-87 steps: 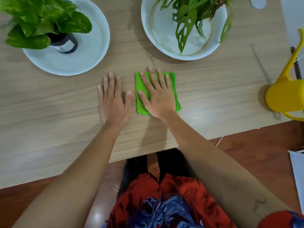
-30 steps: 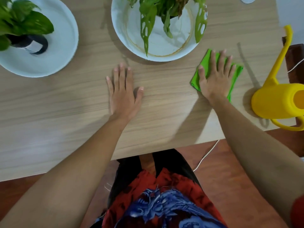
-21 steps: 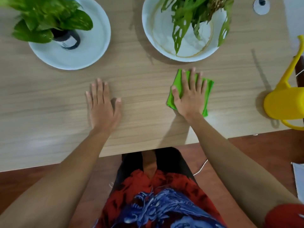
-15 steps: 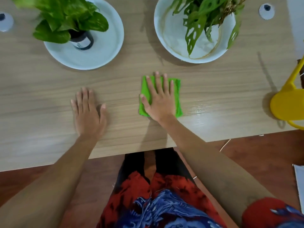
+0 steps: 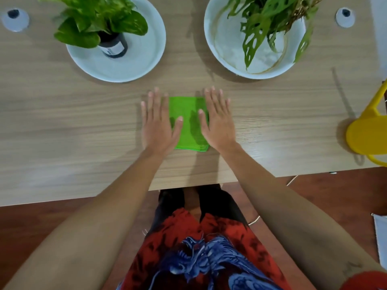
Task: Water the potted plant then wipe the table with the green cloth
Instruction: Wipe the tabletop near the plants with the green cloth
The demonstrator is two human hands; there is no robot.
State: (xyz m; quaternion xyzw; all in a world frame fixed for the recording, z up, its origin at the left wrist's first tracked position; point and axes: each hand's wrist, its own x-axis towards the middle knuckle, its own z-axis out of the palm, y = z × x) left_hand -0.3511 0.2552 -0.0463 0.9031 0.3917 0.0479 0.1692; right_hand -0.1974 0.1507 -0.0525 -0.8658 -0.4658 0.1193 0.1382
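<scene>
While both palms lie flat and open, gripping nothing, the green cloth [image 5: 188, 124] sits folded between them on the table [image 5: 62, 132]. The left hand [image 5: 158, 122] overlaps the cloth's left edge; the right hand [image 5: 217, 120] covers its right edge, thumb on the fabric. To wipe well, I judge one hand should press squarely on the cloth and sweep in long overlapping strokes, keeping it folded flat and steering short of the dishes beyond it.

Counting outward from the cloth: one cloth, two hands, then two white dishes, the left dish [image 5: 134, 65] beyond the cloth to the left holding a potted plant [image 5: 98, 24], the right dish [image 5: 228, 57] beyond it to the right holding a second plant [image 5: 270, 21]. One yellow watering can [image 5: 366, 132] stands well right of the cloth, and two round grommets sit farthest off, the left grommet [image 5: 14, 18] and the right grommet [image 5: 345, 17].
</scene>
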